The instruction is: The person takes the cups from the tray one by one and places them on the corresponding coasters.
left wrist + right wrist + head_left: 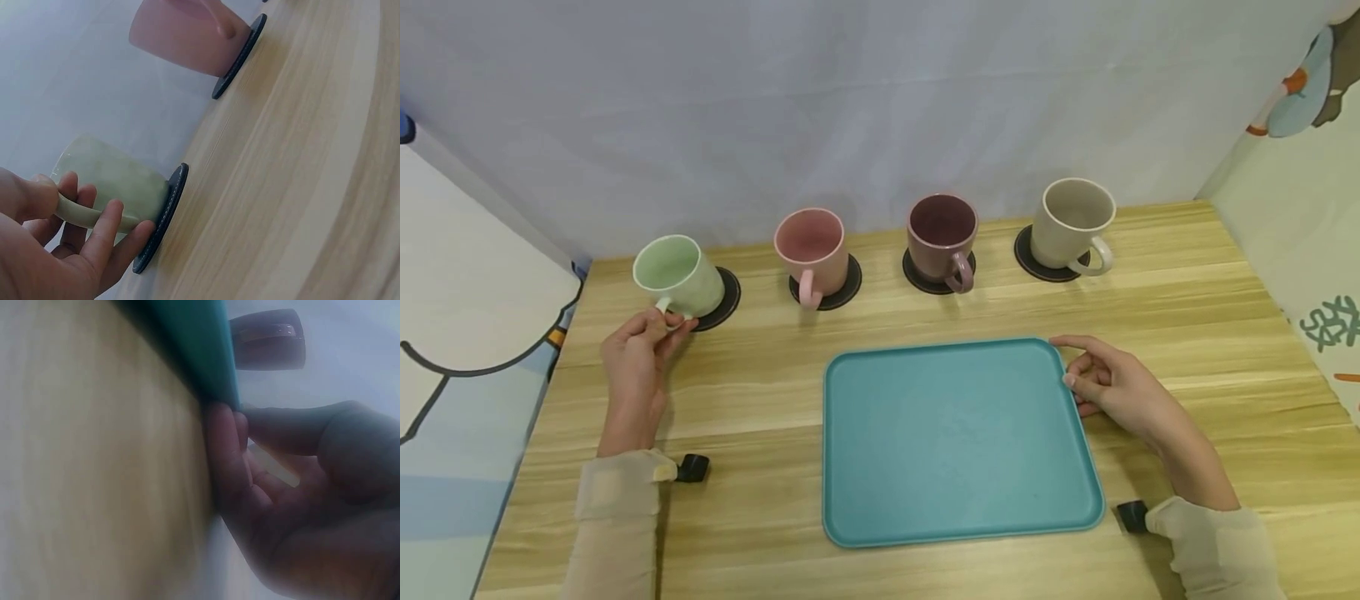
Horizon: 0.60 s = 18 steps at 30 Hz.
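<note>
A pale green mug stands on a round black coaster at the left. My left hand grips its handle, the thumb on top and the fingers curled around it in the left wrist view. A teal rectangular tray lies flat on the table at the centre right. At the tray's right side my right hand pinches the rim, with the thumb on the upper edge and curled fingers below it in the right wrist view. The index finger reaches along to the tray's far right corner.
Along the back of the wooden table stand a pink mug, a plum mug and a beige mug, each on a black coaster. A pale cloth wall rises behind them.
</note>
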### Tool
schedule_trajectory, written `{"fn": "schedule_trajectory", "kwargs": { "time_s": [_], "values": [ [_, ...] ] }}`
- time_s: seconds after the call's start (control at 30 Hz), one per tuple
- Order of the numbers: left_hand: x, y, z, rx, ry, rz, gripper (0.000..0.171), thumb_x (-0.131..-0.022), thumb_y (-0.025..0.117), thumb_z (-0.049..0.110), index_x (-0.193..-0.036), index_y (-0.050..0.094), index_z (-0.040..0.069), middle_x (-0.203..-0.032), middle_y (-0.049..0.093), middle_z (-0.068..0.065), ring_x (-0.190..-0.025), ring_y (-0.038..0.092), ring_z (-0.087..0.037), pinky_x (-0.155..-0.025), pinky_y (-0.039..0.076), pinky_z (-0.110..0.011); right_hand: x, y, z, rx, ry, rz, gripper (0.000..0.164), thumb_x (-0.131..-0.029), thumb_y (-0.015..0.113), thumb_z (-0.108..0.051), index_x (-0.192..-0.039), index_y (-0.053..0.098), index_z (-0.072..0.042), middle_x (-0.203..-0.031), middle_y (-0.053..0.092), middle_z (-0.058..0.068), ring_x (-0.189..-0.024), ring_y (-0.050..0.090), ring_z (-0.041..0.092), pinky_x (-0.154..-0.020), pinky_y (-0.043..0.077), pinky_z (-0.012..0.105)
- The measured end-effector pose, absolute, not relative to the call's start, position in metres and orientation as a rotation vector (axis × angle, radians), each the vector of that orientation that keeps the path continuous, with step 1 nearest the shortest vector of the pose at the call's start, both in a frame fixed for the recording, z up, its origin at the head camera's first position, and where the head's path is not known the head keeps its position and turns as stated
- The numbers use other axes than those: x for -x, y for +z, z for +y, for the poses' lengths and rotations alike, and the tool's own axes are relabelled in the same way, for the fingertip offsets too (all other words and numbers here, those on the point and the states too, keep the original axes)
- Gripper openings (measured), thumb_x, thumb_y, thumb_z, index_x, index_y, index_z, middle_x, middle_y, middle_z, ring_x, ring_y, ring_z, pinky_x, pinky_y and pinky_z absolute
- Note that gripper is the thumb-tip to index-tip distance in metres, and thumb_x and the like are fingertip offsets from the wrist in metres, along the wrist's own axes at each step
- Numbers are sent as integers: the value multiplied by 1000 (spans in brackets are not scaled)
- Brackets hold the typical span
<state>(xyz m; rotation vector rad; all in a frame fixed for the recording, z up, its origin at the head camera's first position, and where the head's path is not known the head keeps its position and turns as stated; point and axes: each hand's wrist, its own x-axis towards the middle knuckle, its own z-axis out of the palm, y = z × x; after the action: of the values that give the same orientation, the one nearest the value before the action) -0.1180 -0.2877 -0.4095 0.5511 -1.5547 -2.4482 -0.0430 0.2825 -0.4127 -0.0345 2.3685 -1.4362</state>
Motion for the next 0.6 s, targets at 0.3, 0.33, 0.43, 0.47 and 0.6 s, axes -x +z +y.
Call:
{"fn": "schedule_trajectory", "kwargs": {
  "time_s": [0.3,0.33,0.43,0.47,0.6],
  "values": [
    [116,-408,-289,-510,-2452,-1624,22,-103,62,8,-92,73,-8,-100,64,-10,-85,79,-20,-92,61,-30,44,-413,284,33,-1430,2367,57,-106,55,1,-160,39,-8,-109,60,21,-80,68,10,-68,64,33],
    [116,-407,-288,-510,-2447,-1634,23,-104,63,9,-93,73,-8,-101,63,-10,-85,79,-20,-91,61,-30,45,-413,284,32,-1430,2368,57,-106,55,1,-160,39,-8,-109,60,21,-80,68,10,-68,64,33],
    [115,-404,-287,-536,-2404,-1715,22,-103,65,17,-100,70,-5,-106,64,-9,-85,80,-18,-85,63,-27,45,-413,285,32,-1428,2370,57,-106,55,0,-160,39,-8,-109,59,20,-81,68,10,-69,64,33],
    [114,-402,-287,-551,-2382,-1749,21,-103,65,18,-104,68,-2,-108,64,-8,-84,80,-17,-83,63,-26,45,-413,285,29,-1424,2375,56,-106,55,-1,-159,39,-8,-109,59,20,-81,68,10,-69,64,33],
    [109,-397,-286,-610,-2271,-1919,20,-104,65,21,-119,57,11,-112,62,-1,-81,77,-9,-77,63,-20,44,-412,287,22,-1411,2393,56,-106,55,-2,-159,39,-8,-109,59,19,-81,67,9,-70,64,33]
  ]
}}
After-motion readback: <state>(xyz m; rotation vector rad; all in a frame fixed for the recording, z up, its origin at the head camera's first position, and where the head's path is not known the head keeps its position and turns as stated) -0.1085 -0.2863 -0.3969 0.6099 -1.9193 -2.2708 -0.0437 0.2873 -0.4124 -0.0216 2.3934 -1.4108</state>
